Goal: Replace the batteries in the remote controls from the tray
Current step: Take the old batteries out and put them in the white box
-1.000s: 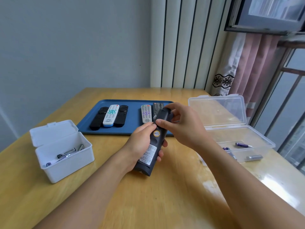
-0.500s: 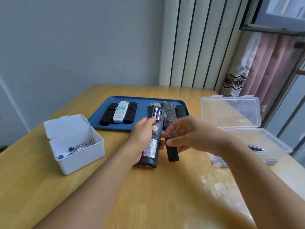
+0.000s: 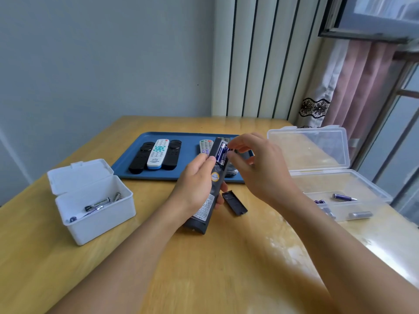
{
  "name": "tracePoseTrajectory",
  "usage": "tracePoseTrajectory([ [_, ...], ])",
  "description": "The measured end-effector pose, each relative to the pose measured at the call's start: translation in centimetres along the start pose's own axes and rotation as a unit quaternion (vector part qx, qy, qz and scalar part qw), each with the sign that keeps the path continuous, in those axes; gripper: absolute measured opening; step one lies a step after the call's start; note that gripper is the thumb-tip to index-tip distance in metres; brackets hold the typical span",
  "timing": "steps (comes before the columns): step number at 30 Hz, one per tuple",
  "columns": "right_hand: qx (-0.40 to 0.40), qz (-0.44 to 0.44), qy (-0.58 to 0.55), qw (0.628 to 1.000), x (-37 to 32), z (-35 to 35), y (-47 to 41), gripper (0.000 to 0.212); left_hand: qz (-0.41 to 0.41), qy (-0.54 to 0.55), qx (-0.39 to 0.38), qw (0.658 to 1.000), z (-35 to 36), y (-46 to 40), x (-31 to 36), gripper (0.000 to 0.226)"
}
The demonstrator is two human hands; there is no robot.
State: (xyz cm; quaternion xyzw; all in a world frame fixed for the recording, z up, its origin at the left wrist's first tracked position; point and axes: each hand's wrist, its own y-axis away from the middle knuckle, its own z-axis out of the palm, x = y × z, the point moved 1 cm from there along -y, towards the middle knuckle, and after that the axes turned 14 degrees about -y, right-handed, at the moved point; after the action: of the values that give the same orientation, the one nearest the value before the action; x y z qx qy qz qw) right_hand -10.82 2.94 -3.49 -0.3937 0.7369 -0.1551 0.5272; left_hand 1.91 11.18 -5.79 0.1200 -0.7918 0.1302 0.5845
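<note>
My left hand grips a dark grey remote back side up, its lower end resting on the table. The battery bay at its far end is uncovered and shows two purple batteries. My right hand hovers at that bay, its fingertips curled at the batteries; whether they pinch one is unclear. The remote's black battery cover lies on the table just right of the remote. Behind it, the blue tray carries several more remotes, black, white and grey.
A small white box with its lid open stands at the left and contains several batteries. At the right stands a clear plastic box, also open, with purple batteries inside. The wooden table ends near a window at the right.
The battery cover came off the remote, and my right hand laid it on the table and returned to the uncovered bay. My left hand kept its hold on the remote.
</note>
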Motion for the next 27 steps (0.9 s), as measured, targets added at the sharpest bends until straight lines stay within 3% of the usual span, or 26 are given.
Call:
tracePoseTrajectory([
  [12, 0.015, 0.045, -0.026, 0.999, 0.5, -0.1, -0.1, 0.005, 0.068, -0.146, -0.005, 0.987, 0.4, 0.5, 0.1, 0.013],
  [16, 0.004, 0.094, -0.083, 0.992, 1.0, -0.2, -0.3, 0.01, 0.084, -0.198, -0.008, 0.977, 0.4, 0.7, 0.1, 0.02],
  [27, 0.001, 0.114, -0.134, 0.984, 0.6, -0.1, -0.1, 0.017, 0.096, -0.236, 0.035, 0.966, 0.1, 0.8, 0.1, 0.013],
])
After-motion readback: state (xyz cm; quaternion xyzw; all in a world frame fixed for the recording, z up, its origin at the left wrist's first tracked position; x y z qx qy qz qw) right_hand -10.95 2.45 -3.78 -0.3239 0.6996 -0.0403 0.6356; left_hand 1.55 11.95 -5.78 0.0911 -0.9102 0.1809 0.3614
